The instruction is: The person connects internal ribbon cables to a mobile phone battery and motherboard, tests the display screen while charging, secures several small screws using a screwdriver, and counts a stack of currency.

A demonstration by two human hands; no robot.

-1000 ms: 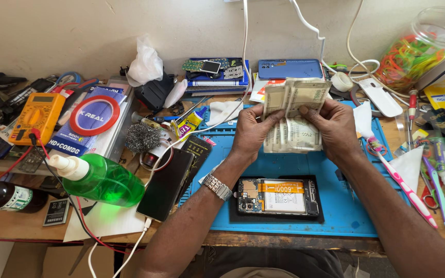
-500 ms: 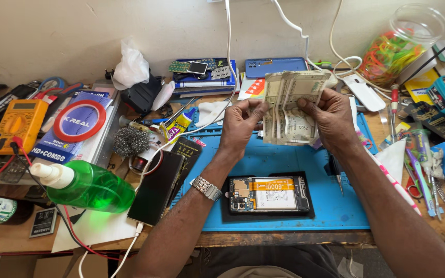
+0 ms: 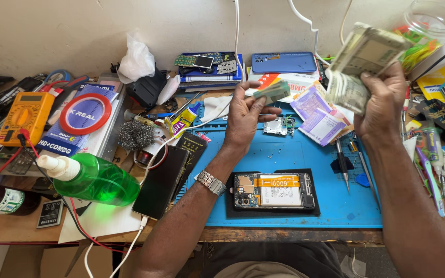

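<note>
Cluttered wooden bench (image 3: 6, 226) runs below a pale wall, with one blue work mat (image 3: 294, 211) at the middle of the frame. At upper right, the right hand (image 3: 382, 100) grips one thick wad of banknotes (image 3: 361, 67), fingers curled tight round it. Near the centre, the left hand (image 3: 245, 116) pinches a single folded note (image 3: 273, 91) between thumb and fingertips; one metal wristwatch (image 3: 211, 182) sits on that wrist. Two purple notes (image 3: 318, 116) lie on the mat between the hands. One opened phone (image 3: 275, 191) lies at lower centre, one green spray bottle (image 3: 96, 179) at lower left, one orange multimeter (image 3: 25, 117) at left, and one blue phone (image 3: 283, 62) at top centre
</note>
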